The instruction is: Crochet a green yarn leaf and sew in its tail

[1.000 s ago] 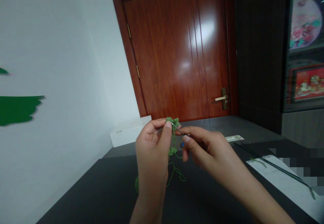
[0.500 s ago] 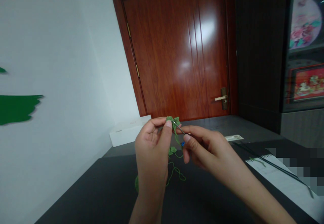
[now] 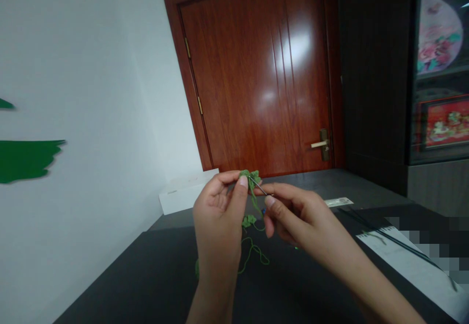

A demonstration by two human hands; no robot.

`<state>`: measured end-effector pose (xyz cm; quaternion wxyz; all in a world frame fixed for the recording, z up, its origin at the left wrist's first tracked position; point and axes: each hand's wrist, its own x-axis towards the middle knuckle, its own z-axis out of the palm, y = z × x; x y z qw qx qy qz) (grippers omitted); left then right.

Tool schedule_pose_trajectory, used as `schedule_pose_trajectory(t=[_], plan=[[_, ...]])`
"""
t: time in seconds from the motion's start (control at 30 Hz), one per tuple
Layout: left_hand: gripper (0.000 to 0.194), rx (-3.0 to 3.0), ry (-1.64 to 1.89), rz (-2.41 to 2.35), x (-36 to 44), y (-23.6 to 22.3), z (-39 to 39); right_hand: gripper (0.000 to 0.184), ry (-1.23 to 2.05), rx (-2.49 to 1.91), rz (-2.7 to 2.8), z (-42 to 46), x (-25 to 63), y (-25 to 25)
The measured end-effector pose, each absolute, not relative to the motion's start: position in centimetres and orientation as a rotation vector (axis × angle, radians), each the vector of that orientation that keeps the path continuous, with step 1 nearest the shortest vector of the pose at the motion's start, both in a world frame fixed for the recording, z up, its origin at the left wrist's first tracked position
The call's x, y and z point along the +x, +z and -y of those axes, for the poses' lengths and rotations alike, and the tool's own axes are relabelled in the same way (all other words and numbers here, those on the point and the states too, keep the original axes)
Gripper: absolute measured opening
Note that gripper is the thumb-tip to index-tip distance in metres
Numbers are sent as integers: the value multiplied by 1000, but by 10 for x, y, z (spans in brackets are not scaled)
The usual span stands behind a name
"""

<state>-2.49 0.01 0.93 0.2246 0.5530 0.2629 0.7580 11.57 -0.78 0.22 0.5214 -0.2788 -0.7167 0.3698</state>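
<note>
Between the thumb and fingers of my left hand is a small green crochet piece, raised above the table. My right hand grips a thin metal crochet hook, whose tip meets the green stitches. A strand of green yarn hangs from the piece toward my right fingers. Behind the hands, a second green crocheted piece lies on the table, with loose yarn curling near it. Part of a green yarn ball shows beside my left wrist, mostly hidden.
A white box stands on the dark table against the wall. To the right lie a white sheet, dark green stems and a small flat packet. A brown door is behind.
The hook tip and crochet piece have shifted only slightly, with both hands keeping their grip. The whole view has moved a little.
</note>
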Motion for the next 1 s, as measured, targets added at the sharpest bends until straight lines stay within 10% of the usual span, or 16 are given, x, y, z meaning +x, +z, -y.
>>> schedule_pose_trajectory(t=[0.6, 1.0], plan=[[6, 1680, 2173, -800, -25, 11, 5, 35, 828, -658, 1726, 8, 117, 2], [13, 2094, 2228, -801, -31, 13, 2, 26, 162, -695, 1776, 15, 115, 3]])
